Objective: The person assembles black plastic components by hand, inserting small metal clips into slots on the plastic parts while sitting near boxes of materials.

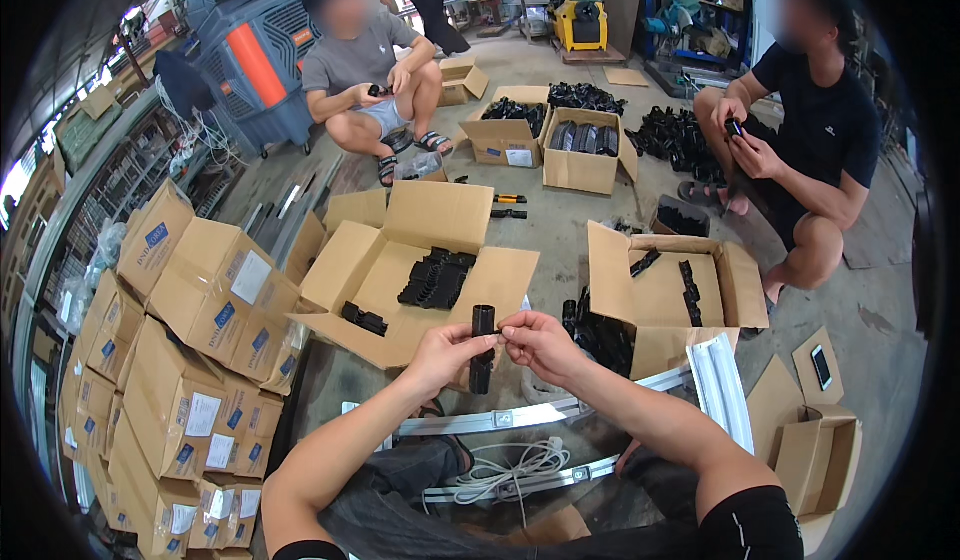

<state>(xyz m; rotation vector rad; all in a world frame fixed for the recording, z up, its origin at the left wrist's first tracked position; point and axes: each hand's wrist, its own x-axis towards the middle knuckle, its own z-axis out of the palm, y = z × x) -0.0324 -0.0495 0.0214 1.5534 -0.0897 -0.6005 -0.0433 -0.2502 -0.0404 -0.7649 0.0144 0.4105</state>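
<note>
Upright in front of me is a black tube-shaped part (484, 318), with my left hand (444, 353) closed around its middle. My right hand (541, 344) is beside it, thumb and fingertips pinched together close to the tube's side; whatever small thing they hold is too small to make out. Beyond my hands stands an open cardboard box (438, 212) with black ribbed plastic parts (436, 279) laid in rows. To the right, another open carton (607, 272) contains a few black parts (690, 293). A pile of black parts (598, 340) lies beside that carton.
Stacked sealed cartons (180, 360) rise on my left. Below my hands are curved silver rails (540, 415) and a coiled white cable (515, 460). Two crouching co-workers (365, 65) (815, 140) handle black parts. Farther off are filled cartons (583, 165) and a yellow machine (580, 25).
</note>
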